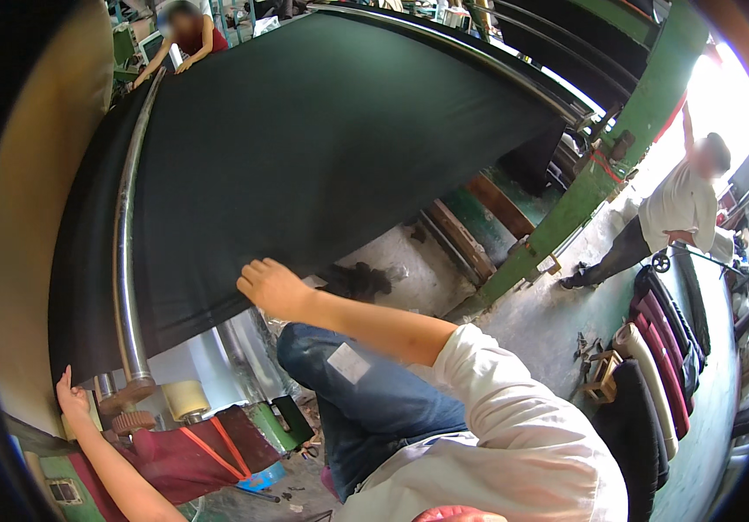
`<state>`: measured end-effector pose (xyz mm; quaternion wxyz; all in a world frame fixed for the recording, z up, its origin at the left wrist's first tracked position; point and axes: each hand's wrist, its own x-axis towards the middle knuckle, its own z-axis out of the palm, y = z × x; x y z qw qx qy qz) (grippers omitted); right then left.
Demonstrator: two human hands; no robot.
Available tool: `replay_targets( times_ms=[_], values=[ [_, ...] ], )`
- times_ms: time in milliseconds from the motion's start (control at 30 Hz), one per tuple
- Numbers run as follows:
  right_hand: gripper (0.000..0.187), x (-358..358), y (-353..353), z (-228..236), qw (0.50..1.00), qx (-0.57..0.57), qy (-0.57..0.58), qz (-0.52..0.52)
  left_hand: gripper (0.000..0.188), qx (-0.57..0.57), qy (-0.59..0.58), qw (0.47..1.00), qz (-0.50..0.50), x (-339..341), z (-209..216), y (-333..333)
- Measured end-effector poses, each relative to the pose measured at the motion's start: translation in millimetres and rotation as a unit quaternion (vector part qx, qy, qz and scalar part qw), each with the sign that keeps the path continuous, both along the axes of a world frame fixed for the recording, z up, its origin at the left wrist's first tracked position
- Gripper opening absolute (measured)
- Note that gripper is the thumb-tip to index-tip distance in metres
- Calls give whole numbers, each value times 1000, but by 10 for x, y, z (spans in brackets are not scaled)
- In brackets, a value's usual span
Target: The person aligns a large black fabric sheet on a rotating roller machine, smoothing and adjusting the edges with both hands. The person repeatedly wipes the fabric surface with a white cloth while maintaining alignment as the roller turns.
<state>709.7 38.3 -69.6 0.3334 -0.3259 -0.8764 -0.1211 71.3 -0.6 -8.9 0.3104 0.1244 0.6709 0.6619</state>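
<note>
Dark cloth (305,130), 1 big sheet, fills ctr + upper L of frame; long axis approx. diagonal, lower L to upper R, bent by lens. Green post (557,217), 1, slants along its R side. Other ppl: 2, one in white shirt (683,204) at R, one in red top (200,33) at upper L by cloth's far edge. Shiny roller (124,235), 1, runs near-vert. down L side. R grip (277,290), lower ctr, fingers curled at cloth's near edge; can't tell if pinching. L grip (72,400), lower L, fingers up at cloth corner near roller's end, partly bent; hold unclear. Pale patch (350,363), 1, on jeans; any print too small to read.
</note>
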Motion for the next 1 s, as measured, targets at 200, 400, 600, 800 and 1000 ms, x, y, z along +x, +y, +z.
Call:
replay_targets(
  times_ms=[200,400,600,800,1000],
  values=[
    [14,704,462,230,984,-78,65,-146,35,22,-82,992,-98,473,45,56],
    [9,842,456,-55,977,-89,1,-194,35,61,-30,997,28,39,-3,-77],
    [13,287,52,-290,993,-84,-48,-72,60,10,261,946,-191,-204,-237,-370],
    [12,-29,-150,-247,995,-92,-22,-14,27,81,-15,984,159,348,-30,-67],
    [23,205,67,140,995,-64,50,53,29,47,-33,991,123,577,121,-277]
  ],
)
